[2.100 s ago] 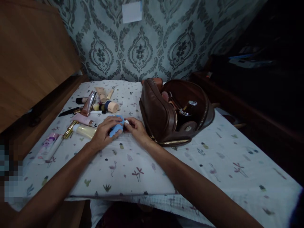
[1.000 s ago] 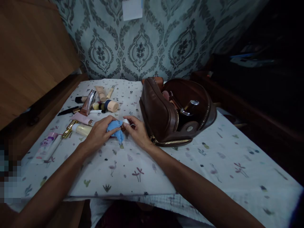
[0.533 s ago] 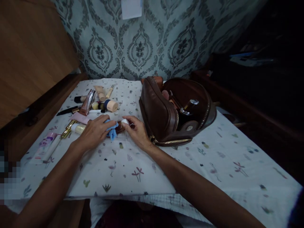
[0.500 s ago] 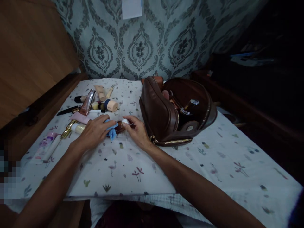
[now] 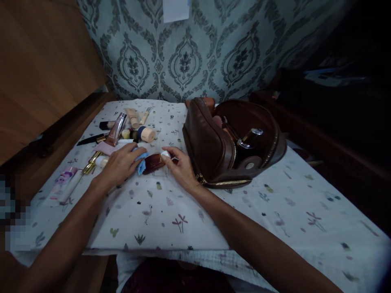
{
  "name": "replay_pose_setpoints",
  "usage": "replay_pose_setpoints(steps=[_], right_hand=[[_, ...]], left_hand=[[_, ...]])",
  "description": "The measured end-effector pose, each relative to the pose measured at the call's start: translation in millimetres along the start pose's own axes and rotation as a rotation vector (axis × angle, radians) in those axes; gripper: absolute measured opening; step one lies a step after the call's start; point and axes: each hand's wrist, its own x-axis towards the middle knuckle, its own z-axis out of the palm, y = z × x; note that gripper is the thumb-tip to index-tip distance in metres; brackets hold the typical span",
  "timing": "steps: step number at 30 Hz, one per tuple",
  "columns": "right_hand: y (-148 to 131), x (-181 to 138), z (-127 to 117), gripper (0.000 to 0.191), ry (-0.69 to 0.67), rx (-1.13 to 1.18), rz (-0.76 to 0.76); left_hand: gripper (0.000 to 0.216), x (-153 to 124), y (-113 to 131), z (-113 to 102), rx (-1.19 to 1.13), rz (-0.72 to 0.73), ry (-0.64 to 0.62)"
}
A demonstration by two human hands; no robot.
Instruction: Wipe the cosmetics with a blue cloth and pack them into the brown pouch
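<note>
A dark reddish-brown bottle [image 5: 153, 163] with a white cap lies sideways between my hands, low over the cloth. My right hand [image 5: 181, 167] pinches it by the white cap. My left hand [image 5: 120, 165] is closed on a crumpled blue cloth [image 5: 141, 160], which sits at the bottle's left end; whether it touches the bottle I cannot tell. To the right of my right hand stands an open brown leather bag [image 5: 210, 142] with a gold zip. A silver-capped item [image 5: 250, 138] pokes out of its opening.
Left of my hands lie several cosmetics, among them a shiny pink-brown tube [image 5: 117, 129], a navy-and-beige bottle [image 5: 146, 134], a gold-ended tube [image 5: 91, 162] and a pink-and-white tube [image 5: 63, 181]. Printed fabric [image 5: 159, 232] covers the table. A patterned curtain [image 5: 183, 61] hangs behind.
My left hand with the blue cloth has drawn left, uncovering more of the brown bottle. My right hand still grips the white cap. The whole view has shifted slightly.
</note>
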Motion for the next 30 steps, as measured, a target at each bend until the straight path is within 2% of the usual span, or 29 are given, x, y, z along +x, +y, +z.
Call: replay_pose_setpoints(steps=[4, 7, 11, 19, 21, 25, 30], right_hand=[[-1, -1, 1, 0.027, -0.005, -0.008, -0.009], [0, 0, 1, 0.028, -0.003, -0.002, -0.003], [4, 2, 0, 0.028, 0.002, 0.012, 0.027], [10, 4, 0, 0.032, 0.014, 0.075, 0.111], [10, 5, -1, 0.033, 0.022, 0.095, 0.135], [8, 7, -3, 0.028, 0.063, 0.109, 0.177], [10, 7, -2, 0.027, 0.097, 0.066, 0.136]], left_hand=[[0.035, 3, 15, 8, -0.160, 0.118, 0.097], [0.039, 4, 16, 9, -0.287, 0.229, 0.082], [0.035, 5, 9, 5, -0.373, 0.299, 0.053], [0.029, 2, -10, -10, -0.457, 0.209, -0.121], [0.027, 1, -15, -11, -0.461, 0.179, -0.129], [0.030, 1, -10, -7, -0.411, 0.151, -0.041], [0.036, 2, 22, 8, -0.275, 0.205, 0.126]])
